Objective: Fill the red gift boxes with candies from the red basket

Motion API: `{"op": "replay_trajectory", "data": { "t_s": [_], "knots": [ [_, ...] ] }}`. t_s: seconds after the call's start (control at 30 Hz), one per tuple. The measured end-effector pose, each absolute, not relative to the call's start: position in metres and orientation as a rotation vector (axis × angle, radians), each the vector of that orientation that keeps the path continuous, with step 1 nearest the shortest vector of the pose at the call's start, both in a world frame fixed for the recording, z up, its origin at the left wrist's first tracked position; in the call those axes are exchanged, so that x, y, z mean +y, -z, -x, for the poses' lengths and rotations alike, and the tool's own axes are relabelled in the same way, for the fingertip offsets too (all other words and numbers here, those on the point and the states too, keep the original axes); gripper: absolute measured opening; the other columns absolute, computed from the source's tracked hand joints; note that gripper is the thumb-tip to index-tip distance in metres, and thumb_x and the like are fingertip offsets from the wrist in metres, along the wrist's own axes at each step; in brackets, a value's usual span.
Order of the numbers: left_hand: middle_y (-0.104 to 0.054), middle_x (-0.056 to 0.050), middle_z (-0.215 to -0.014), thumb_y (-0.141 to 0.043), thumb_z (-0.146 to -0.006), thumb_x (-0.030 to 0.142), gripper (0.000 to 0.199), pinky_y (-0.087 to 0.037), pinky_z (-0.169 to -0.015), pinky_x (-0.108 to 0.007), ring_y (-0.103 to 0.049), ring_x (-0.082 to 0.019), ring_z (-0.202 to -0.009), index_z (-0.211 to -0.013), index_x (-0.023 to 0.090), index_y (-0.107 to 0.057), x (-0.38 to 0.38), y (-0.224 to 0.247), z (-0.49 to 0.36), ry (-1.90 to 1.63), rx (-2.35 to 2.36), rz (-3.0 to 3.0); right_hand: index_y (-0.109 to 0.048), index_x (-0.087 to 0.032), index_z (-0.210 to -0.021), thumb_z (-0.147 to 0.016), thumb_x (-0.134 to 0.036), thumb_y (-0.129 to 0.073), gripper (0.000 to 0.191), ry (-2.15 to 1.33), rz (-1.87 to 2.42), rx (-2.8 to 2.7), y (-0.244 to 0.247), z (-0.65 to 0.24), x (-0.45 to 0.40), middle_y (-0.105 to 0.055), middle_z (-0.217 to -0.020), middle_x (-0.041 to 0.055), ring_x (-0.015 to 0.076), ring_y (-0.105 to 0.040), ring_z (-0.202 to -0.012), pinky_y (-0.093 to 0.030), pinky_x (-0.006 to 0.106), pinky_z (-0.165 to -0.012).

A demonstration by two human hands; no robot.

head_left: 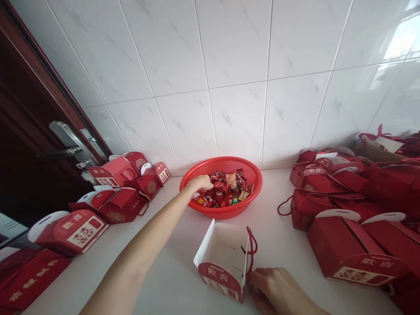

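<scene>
A red plastic basket (259, 186) by the tiled wall holds many small wrapped candies (226, 202). My left hand (202, 182) reaches into its left side, fingers curled down at the candies; what lies between the fingertips is hidden. In front of the basket stands an open-topped red gift box (221, 273) with a white inside, its flaps raised. A dark red rope handle (252, 247) hangs along the box's right side. Low at that side, my right hand (275, 284) has its fingers bent against the box's edge.
Closed red gift boxes (82, 229) line the left of the white tabletop (170, 262). More red boxes (348, 245) are crowded together on the right, some with rope handles. Behind the left row is a dark door with a metal handle (67, 151).
</scene>
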State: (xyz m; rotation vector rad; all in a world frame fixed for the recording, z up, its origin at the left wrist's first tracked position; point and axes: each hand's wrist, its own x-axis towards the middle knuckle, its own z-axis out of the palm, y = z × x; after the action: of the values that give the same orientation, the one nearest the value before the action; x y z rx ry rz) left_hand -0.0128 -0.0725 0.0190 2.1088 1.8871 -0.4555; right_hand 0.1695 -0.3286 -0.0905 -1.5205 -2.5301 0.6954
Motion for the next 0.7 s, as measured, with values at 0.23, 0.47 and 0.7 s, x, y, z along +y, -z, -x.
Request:
{"op": "replay_trajectory", "data": {
  "t_s": [0.23, 0.47, 0.7],
  "knots": [
    [-0.065, -0.009, -0.122, -0.064, -0.095, 0.036, 0.033, -0.057, -0.089, -0.043, -0.065, -0.024, -0.106, -0.121, 0.016, -0.063, -0.06, -0.018, 0.024, 0.505, 1.841, -2.145, -0.068, -0.019, -0.092, -0.083, -0.008, -0.054, 0.019, -0.678, 1.518, -2.535, 0.096, -0.169, -0.328, -0.079, -0.094, 0.0069, 0.0232, -0.076, -0.083, -0.031, 0.028, -0.059],
    [-0.062, -0.01, -0.128, -0.065, -0.095, 0.032, 0.032, -0.056, -0.093, -0.044, -0.063, -0.024, -0.112, -0.124, 0.018, -0.062, -0.055, -0.007, 0.021, 0.374, 1.616, -2.26, -0.067, -0.02, -0.091, -0.082, -0.007, -0.054, 0.02, -0.716, 1.508, -2.504, 0.098, -0.17, -0.327, -0.078, -0.095, 0.0062, 0.022, -0.075, -0.084, -0.033, 0.026, -0.06],
    [-0.074, -0.004, -0.103, -0.071, -0.088, 0.039, 0.037, -0.056, -0.078, -0.031, -0.07, -0.021, -0.09, -0.12, 0.019, -0.069, -0.057, -0.007, 0.021, 0.089, 1.547, -2.112, -0.068, -0.019, -0.092, -0.082, -0.008, -0.053, 0.021, -0.715, 1.518, -2.494, 0.095, -0.169, -0.326, -0.078, -0.095, 0.0067, 0.0223, -0.076, -0.084, -0.033, 0.026, -0.061]
  ]
}}
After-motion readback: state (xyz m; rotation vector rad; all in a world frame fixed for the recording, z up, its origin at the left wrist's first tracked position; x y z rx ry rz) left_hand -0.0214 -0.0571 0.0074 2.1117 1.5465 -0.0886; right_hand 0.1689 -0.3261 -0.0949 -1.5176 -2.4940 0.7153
